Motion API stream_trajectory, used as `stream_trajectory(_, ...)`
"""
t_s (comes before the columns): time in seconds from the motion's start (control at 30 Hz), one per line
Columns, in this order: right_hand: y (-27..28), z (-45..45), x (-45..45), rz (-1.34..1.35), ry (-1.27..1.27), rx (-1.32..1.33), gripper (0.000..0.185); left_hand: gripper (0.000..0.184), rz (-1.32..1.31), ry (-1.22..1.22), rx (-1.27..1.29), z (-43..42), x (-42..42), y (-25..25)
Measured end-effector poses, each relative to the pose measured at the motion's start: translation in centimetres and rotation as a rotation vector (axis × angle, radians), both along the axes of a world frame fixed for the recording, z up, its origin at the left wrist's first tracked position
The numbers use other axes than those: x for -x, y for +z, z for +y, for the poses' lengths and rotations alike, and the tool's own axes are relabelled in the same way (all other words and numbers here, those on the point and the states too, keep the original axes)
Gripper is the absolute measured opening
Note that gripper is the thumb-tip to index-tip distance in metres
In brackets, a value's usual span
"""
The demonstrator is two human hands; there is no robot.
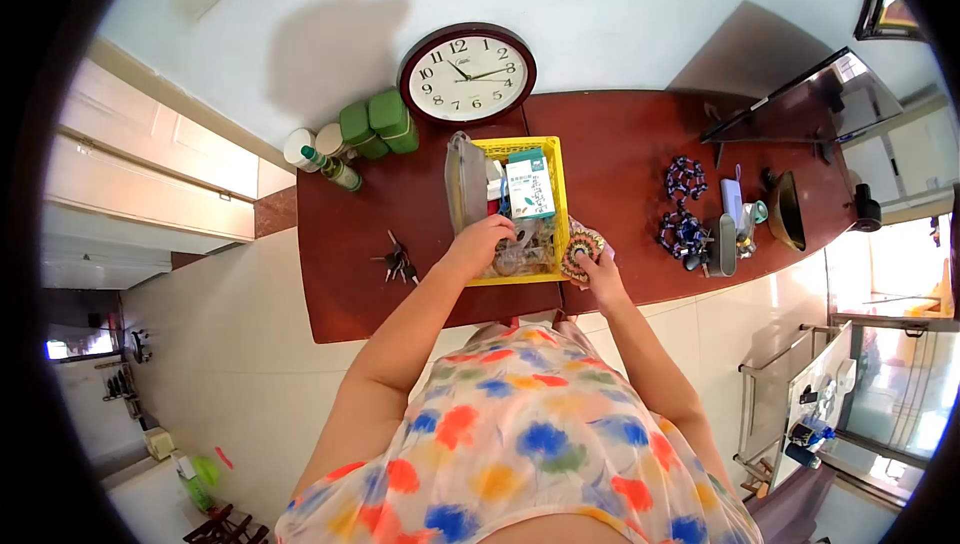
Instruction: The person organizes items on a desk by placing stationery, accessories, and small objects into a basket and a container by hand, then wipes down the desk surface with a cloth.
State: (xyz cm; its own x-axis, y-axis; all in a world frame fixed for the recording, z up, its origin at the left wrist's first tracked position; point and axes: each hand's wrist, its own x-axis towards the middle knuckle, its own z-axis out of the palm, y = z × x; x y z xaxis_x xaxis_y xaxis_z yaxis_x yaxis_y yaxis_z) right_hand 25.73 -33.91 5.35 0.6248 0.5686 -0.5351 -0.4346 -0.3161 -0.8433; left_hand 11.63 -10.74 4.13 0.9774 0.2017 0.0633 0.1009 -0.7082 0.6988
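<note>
A yellow basket point(560, 179) stands on the dark red table, with a white and teal box point(530, 187), clear plastic items and other small things inside. My left hand point(485, 244) reaches over the basket's front left part, its fingers bent at the plastic items; what they hold, if anything, is hidden. My right hand point(603, 279) is closed on a round patterned object point(580, 252) just right of the basket. A grey translucent lid point(466, 184) leans upright along the basket's left side.
Keys point(398, 258) lie left on the table point(350, 304). A wall clock point(467, 74), green containers point(378, 126) and a green bottle point(333, 170) stand at the back. To the right are dark beaded coils point(684, 229), a grey case point(721, 246), a bowl point(787, 211) and a screen point(800, 109).
</note>
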Motion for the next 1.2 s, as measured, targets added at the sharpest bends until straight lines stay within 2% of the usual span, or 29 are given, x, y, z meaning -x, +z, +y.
stream_trajectory(0.13,0.2,0.8,-0.4,-0.082,0.136,0.143,0.036,0.032,0.062,-0.056,-0.114,0.3,-0.1,0.5)
stream_trajectory(0.23,1.7,2.9,-0.3,-0.311,0.301,0.272,0.035,0.030,0.070,-0.137,-0.110,-1.5,-0.7,-0.2)
stream_trajectory(0.27,0.5,3.3,-0.5,-0.443,0.365,0.249,0.040,0.029,0.067,-0.170,-0.102,-2.4,-0.7,-0.8)
stream_trajectory(0.37,-0.4,5.0,-0.2,-0.738,0.427,0.340,0.040,0.024,0.116,-0.116,-0.227,-4.8,0.0,-3.9)
stream_trajectory(0.4,-0.8,5.4,-0.3,-0.741,0.420,0.367,0.042,0.019,0.013,-0.070,-0.277,-4.9,0.1,-3.8)
stream_trajectory(0.5,-1.6,6.3,-0.6,-0.719,0.436,0.408,0.044,0.014,0.170,-0.008,-0.294,-4.6,0.3,-2.9)
stream_trajectory(0.57,-1.5,6.7,-0.8,-0.669,0.493,0.385,0.044,0.012,0.120,0.048,-0.284,-4.0,0.8,-3.9)
stream_trajectory(0.67,-6.5,7.2,-1.2,-0.411,0.424,0.237,0.040,0.011,0.120,0.113,-0.242,-3.8,1.2,-4.0)
stream_trajectory(0.77,-4.9,7.8,-0.9,-0.521,0.522,0.296,0.035,0.011,0.141,0.197,-0.232,-4.1,1.8,-3.0)
stream_trajectory(0.87,-6.8,6.9,0.7,-0.966,0.583,0.264,0.037,0.011,0.131,0.263,-0.211,-4.6,2.1,-1.0)
stream_trajectory(0.97,-5.4,6.1,1.6,-1.116,0.743,0.161,0.040,0.012,0.032,0.246,-0.173,-4.8,1.0,-0.7)
stream_trajectory(1.07,-5.8,5.4,1.5,-1.010,0.802,0.188,0.037,0.011,0.034,0.206,-0.240,-4.9,0.1,-1.3)
stream_trajectory(1.17,-3.4,5.1,0.2,-0.894,0.848,0.161,0.033,0.010,0.101,0.171,-0.317,-4.9,-1.4,-0.6)
stream_trajectory(1.2,-2.4,4.7,-0.3,-0.952,0.771,0.110,0.028,0.010,0.086,0.164,-0.322,-5.0,-2.1,-0.4)
